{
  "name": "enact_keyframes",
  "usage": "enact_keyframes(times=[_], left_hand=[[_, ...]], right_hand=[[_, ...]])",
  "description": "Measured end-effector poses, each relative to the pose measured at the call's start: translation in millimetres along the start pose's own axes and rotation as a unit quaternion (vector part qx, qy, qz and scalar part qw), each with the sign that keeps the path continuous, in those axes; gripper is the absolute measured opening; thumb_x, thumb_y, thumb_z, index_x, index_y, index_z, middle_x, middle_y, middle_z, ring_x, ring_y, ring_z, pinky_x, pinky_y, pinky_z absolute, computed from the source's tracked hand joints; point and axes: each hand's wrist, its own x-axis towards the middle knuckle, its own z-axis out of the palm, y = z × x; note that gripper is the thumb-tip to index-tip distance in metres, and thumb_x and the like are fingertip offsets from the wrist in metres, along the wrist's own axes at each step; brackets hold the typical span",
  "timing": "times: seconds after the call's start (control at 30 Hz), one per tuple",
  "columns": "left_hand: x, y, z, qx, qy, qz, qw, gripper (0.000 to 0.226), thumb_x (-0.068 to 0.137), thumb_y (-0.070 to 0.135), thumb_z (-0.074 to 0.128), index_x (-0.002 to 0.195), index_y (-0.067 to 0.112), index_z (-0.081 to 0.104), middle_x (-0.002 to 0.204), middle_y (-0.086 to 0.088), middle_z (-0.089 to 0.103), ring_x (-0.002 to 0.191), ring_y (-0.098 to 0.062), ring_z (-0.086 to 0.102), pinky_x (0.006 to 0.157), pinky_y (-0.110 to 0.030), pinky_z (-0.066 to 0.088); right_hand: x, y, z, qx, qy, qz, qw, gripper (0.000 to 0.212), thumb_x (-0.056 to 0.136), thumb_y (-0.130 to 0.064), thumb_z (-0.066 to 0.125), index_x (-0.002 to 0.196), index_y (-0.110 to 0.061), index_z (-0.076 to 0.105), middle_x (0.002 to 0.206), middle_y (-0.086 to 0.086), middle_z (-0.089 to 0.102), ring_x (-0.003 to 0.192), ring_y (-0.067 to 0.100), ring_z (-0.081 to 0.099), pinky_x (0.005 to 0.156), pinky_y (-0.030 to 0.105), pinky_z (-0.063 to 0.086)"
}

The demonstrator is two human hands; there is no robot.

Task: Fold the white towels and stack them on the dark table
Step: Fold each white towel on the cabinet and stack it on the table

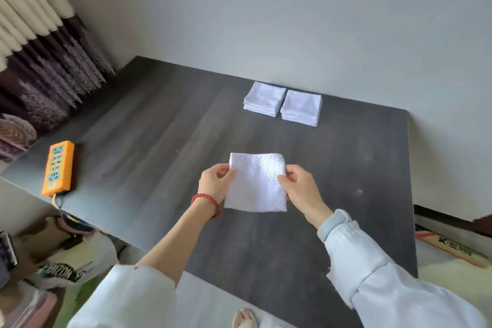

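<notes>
Item: white towel (pixel 257 184), small terry square, already folded, held just above the near middle of the dark table (pixel 149 125). Left hand (pixel 215 183) and right hand (pixel 300 189) each pinch a side edge, likely squaring it for stacking. Two folded stacks (pixel 282 105) sit far, by the wall.

The square terry towel (pixel 256 184) and two folded cloth stacks (pixel 282 105) are white. The wood-grain table (pixel 149 125) is dark grey. The plastic power strip (pixel 58 168) is orange with teal sockets.
</notes>
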Motion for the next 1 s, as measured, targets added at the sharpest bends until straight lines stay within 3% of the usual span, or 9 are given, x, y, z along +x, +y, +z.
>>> enact_keyframes(times=[0.17,0.3,0.4,0.6,0.7,0.83,0.93,1.0], left_hand=[[102.4,41.3,21.4,-0.006,-0.091,-0.007,0.996,0.017,0.089,0.010,0.052,0.100,0.013,0.064,0.079,0.003,0.063,0.073,-0.015,0.058,0.068,-0.030,0.054],[187.1,71.3,37.9,0.014,-0.090,0.006,0.996,0.014,0.088,0.014,0.054,0.095,0.018,0.066,0.079,0.005,0.064,0.075,-0.016,0.058,0.077,-0.037,0.053],[244.4,87.1,49.0,0.039,-0.078,0.033,0.996,0.013,0.082,0.024,0.054,0.071,0.027,0.061,0.079,0.000,0.059,0.072,-0.018,0.050,0.073,-0.035,0.050],[337.4,97.6,76.2,0.026,-0.072,0.043,0.996,0.026,0.086,0.020,0.052,0.063,0.032,0.057,0.080,0.003,0.054,0.073,-0.014,0.045,0.072,-0.026,0.042],[368.7,91.8,87.3,0.028,-0.081,0.047,0.995,0.024,0.086,0.020,0.051,0.067,0.030,0.060,0.077,0.004,0.054,0.071,-0.013,0.043,0.070,-0.024,0.040],[397.9,86.8,97.1,0.040,-0.075,0.054,0.995,0.021,0.088,0.017,0.050,0.092,0.020,0.070,0.068,0.005,0.055,0.062,-0.010,0.044,0.061,-0.019,0.040],[407.1,78.9,103.6,0.068,-0.063,0.054,0.994,0.020,0.088,0.017,0.049,0.087,0.020,0.069,0.070,0.000,0.056,0.065,-0.015,0.043,0.065,-0.023,0.042],[409.3,71.7,105.2,0.091,-0.055,0.057,0.993,0.020,0.088,0.018,0.048,0.088,0.016,0.068,0.068,0.002,0.055,0.064,-0.014,0.043,0.059,-0.019,0.039]], right_hand=[[96.3,-21.6,-0.6,0.007,0.042,0.009,0.999,0.013,0.088,-0.015,0.050,0.099,-0.015,0.057,0.090,0.002,0.061,0.083,0.020,0.057,0.077,0.035,0.046],[174.9,-44.0,-5.4,0.000,0.058,0.007,0.998,0.020,0.090,-0.014,0.047,0.108,-0.012,0.055,0.092,0.001,0.058,0.084,0.017,0.054,0.073,0.025,0.039],[231.1,-58.1,-8.1,-0.014,0.075,0.007,0.997,0.025,0.091,-0.013,0.046,0.115,-0.012,0.052,0.096,0.000,0.056,0.086,0.017,0.053,0.074,0.025,0.039],[316.4,-62.2,0.9,-0.052,0.119,0.022,0.991,0.025,0.090,-0.011,0.044,0.113,-0.011,0.053,0.094,0.007,0.061,0.086,0.028,0.058,0.077,0.035,0.046],[342.5,-58.5,5.8,-0.057,0.134,0.034,0.989,0.027,0.090,-0.010,0.043,0.114,-0.011,0.053,0.094,0.004,0.059,0.087,0.027,0.057,0.077,0.033,0.045],[365.7,-47.7,13.3,-0.083,0.144,0.046,0.985,0.022,0.091,-0.009,0.043,0.110,-0.008,0.054,0.093,0.003,0.057,0.086,0.021,0.050,0.071,0.025,0.034],[376.5,-38.3,16.3,-0.128,0.153,0.055,0.978,0.017,0.091,-0.010,0.042,0.103,-0.009,0.054,0.088,0.004,0.055,0.082,0.020,0.045,0.065,0.024,0.031],[380.0,-32.6,18.8,-0.163,0.162,0.060,0.971,0.015,0.090,-0.012,0.043,0.102,-0.009,0.052,0.082,0.005,0.055,0.077,0.023,0.047,0.062,0.026,0.034]])
